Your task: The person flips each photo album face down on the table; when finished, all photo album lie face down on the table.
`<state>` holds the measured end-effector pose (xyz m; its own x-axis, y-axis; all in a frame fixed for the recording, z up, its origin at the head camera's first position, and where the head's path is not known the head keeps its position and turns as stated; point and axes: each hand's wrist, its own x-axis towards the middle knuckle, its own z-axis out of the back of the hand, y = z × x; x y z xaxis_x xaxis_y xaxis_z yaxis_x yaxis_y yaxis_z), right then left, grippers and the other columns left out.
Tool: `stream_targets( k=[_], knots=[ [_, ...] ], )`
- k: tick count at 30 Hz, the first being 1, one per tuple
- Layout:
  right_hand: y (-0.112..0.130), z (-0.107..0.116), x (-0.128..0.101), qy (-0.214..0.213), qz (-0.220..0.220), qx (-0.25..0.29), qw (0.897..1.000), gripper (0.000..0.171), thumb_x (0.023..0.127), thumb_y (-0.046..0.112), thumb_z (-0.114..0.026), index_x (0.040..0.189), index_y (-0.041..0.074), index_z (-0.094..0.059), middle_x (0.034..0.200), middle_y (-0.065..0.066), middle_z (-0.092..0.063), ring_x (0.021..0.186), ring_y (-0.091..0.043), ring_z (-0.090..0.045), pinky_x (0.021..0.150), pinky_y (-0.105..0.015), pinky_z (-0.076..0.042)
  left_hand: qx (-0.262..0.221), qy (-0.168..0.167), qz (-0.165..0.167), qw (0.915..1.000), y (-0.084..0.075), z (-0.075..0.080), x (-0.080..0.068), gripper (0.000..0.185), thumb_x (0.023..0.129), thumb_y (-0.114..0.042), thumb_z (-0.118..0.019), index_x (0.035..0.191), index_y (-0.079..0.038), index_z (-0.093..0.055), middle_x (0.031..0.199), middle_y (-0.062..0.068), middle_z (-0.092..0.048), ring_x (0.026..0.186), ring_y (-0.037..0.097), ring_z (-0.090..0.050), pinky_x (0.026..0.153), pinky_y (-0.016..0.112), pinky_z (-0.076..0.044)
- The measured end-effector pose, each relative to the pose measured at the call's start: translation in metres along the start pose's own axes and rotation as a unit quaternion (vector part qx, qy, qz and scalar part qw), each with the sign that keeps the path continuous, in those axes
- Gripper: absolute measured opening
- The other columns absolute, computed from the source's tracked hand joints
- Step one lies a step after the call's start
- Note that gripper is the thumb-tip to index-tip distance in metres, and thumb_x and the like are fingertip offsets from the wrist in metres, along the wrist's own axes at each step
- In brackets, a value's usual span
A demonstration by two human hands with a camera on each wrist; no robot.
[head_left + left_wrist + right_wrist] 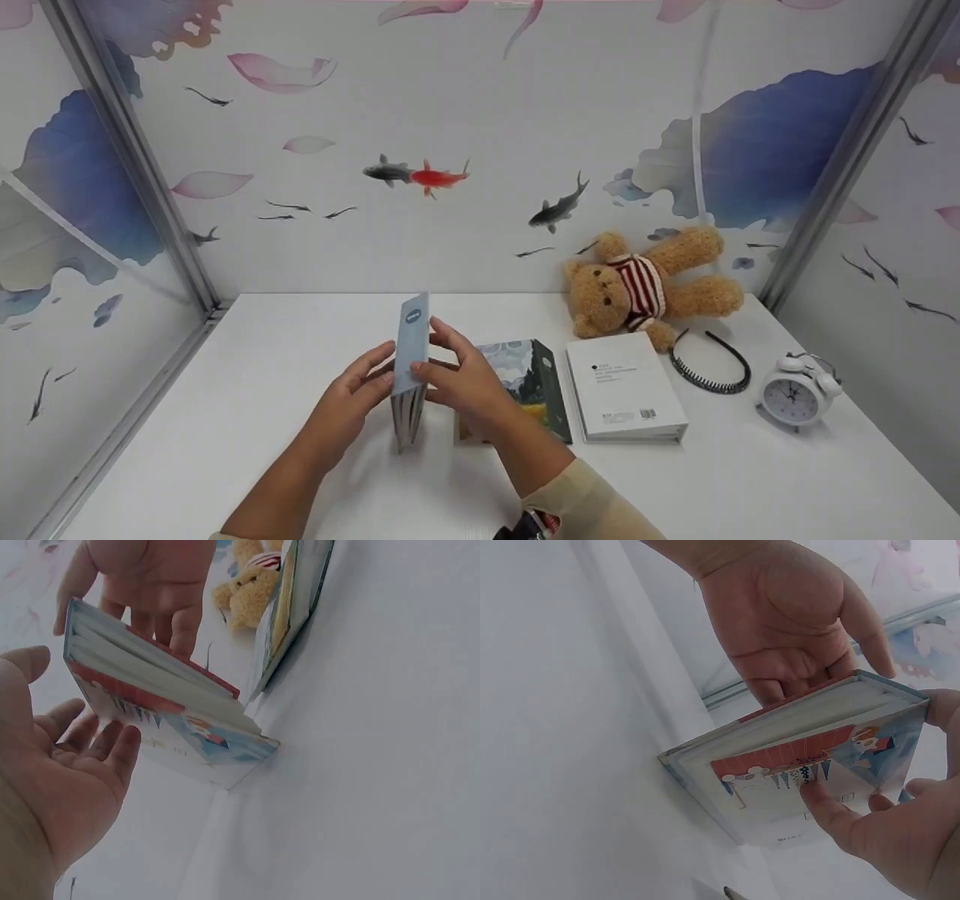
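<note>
A thin hardcover book (411,345) with a light-blue spine is held on edge between both hands, spine upward and page ends facing me. In the left wrist view, its cover (202,746) carries a red band and a small drawn figure. My left hand (351,397) holds it from the left, fingers against the cover and thumb near the spine. From the other side my right hand (469,382) grips it, thumb on the spine and fingers on the opposite cover. Beneath the right hand lies a book with a painted landscape cover (551,390), partly hidden.
A thick white book (626,386) lies right of the landscape book. Beyond it are a teddy bear (637,289) in a striped top, a black toothed headband (712,386) and a white twin-bell alarm clock (791,397). Printed panels (480,247) enclose the white table (225,420).
</note>
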<state>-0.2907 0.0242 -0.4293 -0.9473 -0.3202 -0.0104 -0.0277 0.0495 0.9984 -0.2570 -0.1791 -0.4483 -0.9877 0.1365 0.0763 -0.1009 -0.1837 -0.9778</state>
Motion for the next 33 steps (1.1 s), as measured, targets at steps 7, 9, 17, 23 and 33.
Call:
stream_targets(
  k=[7, 9, 17, 23, 33],
  knots=[
    [-0.015, 0.001, 0.005, 0.008, -0.027, 0.039, 0.999, 0.082, 0.097, 0.018, -0.078, 0.166, 0.035, -0.038, 0.173, -0.008, -0.033, 0.144, -0.035, -0.057, 0.110, -0.051, -0.058, 0.041, 0.013, 0.102, 0.9938, 0.017, 0.013, 0.004, 0.058, 0.108, -0.041, -0.055, 0.163, -0.024, -0.047, 0.173, 0.011, -0.040, 0.158, 0.038, -0.042, 0.130, 0.061, -0.035],
    [-0.018, 0.002, 0.007, 0.006, -0.038, 0.030, 0.999, 0.081, 0.097, 0.014, -0.077, 0.166, 0.034, -0.039, 0.173, -0.011, -0.034, 0.144, -0.034, -0.058, 0.113, -0.049, -0.056, 0.053, 0.010, 0.107, 0.9928, 0.021, 0.016, 0.005, 0.059, 0.107, -0.040, -0.058, 0.163, -0.023, -0.047, 0.172, 0.013, -0.041, 0.159, 0.040, -0.041, 0.129, 0.064, -0.032],
    [-0.024, 0.009, 0.010, -0.017, -0.069, -0.051, 0.996, 0.081, 0.094, 0.015, -0.082, 0.163, 0.038, -0.045, 0.173, -0.009, -0.038, 0.150, -0.036, -0.054, 0.121, -0.053, -0.048, 0.110, 0.002, 0.112, 0.9876, 0.029, 0.027, 0.008, 0.069, 0.098, -0.041, -0.074, 0.160, -0.022, -0.051, 0.177, 0.015, -0.031, 0.165, 0.046, -0.023, 0.129, 0.070, -0.027],
    [-0.031, 0.010, 0.011, -0.005, -0.084, -0.081, 0.993, 0.085, 0.093, 0.018, -0.084, 0.165, 0.036, -0.042, 0.168, -0.005, -0.048, 0.147, -0.031, -0.059, 0.123, -0.059, -0.045, 0.148, -0.001, 0.113, 0.9825, 0.031, 0.032, 0.009, 0.073, 0.096, -0.042, -0.077, 0.160, -0.017, -0.052, 0.175, 0.013, -0.034, 0.166, 0.042, -0.022, 0.132, 0.066, -0.024],
    [-0.034, 0.008, 0.009, -0.016, -0.109, -0.150, 0.982, 0.084, 0.094, 0.018, -0.082, 0.166, 0.032, -0.042, 0.171, -0.002, -0.045, 0.149, -0.031, -0.055, 0.117, -0.057, -0.050, 0.229, -0.002, 0.126, 0.9653, 0.032, 0.036, 0.009, 0.080, 0.092, -0.049, -0.081, 0.159, -0.015, -0.053, 0.175, 0.005, -0.038, 0.167, 0.040, -0.021, 0.133, 0.064, -0.020]
  ],
)
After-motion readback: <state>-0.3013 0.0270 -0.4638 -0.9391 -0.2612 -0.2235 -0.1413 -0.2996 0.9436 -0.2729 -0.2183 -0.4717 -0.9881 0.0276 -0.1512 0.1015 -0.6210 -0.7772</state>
